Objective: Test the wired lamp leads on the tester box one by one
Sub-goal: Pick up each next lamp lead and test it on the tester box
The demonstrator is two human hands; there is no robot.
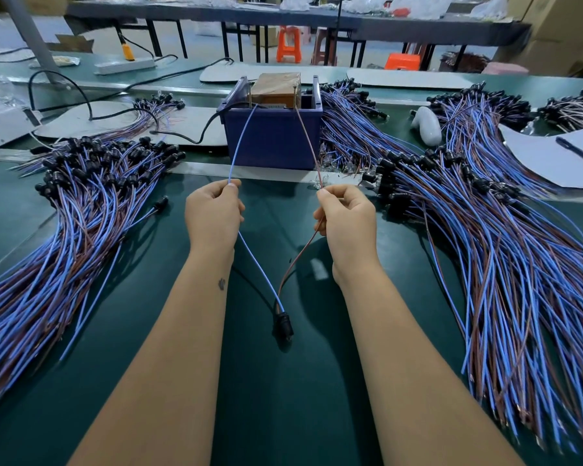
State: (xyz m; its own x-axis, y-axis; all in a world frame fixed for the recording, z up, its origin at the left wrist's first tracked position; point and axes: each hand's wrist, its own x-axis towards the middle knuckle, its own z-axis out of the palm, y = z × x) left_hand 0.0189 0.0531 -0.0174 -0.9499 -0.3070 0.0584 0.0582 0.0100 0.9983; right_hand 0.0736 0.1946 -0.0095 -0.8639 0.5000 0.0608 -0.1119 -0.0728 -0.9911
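My left hand (213, 215) pinches a blue wire (241, 142) and my right hand (345, 218) pinches a brown wire (306, 136). Both wires run up to the top of the blue tester box (272, 137), where their tips touch metal posts beside a brown block (276, 85). Below my hands the two wires join at a black lamp socket (282, 325) lying on the green table. Whether the lamp is lit cannot be seen.
A large heap of blue and brown leads (505, 257) spreads on the right, another heap (68, 210) lies on the left. A black power cable (182, 137) runs to the box. A white object (426, 124) and paper with a pen (576, 151) sit far right.
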